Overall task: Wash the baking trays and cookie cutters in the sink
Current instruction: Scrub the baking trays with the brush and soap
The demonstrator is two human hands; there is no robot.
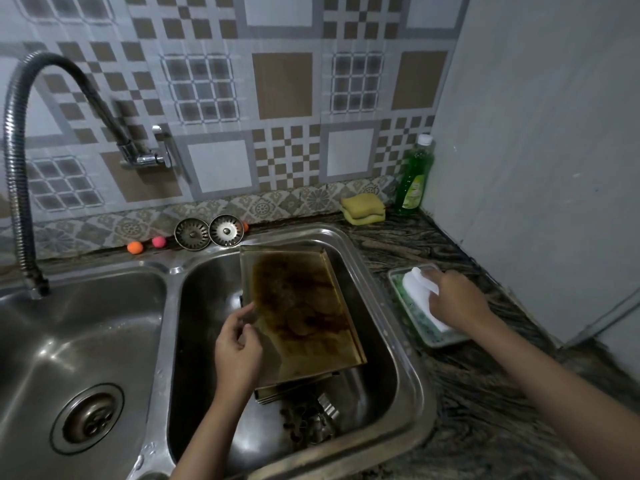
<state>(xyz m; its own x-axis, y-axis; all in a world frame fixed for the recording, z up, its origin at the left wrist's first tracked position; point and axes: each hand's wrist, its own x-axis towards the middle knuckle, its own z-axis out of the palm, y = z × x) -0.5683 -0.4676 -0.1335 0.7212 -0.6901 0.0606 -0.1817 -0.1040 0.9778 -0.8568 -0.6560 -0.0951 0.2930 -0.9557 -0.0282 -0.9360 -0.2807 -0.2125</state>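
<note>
A baking tray point(304, 306) with dark brown stains leans tilted in the right sink basin point(408, 341), its far end near the basin's back rim. My left hand point(237, 344) grips the tray's left edge. More trays point(287, 393) lie stacked under it, and cookie cutters point(308, 424) lie on the basin floor in front. My right hand point(457, 299) holds a white sponge point(419, 285) down in a small dish point(436, 341) of green soapy liquid on the counter to the right.
The left basin point(79, 341) has an open drain, with a flexible tap point(20, 168) over it. Two sink strainers point(207, 232), small orange and pink balls, yellow sponges point(363, 207) and a green dish soap bottle point(414, 178) stand along the back wall. A wall closes the right.
</note>
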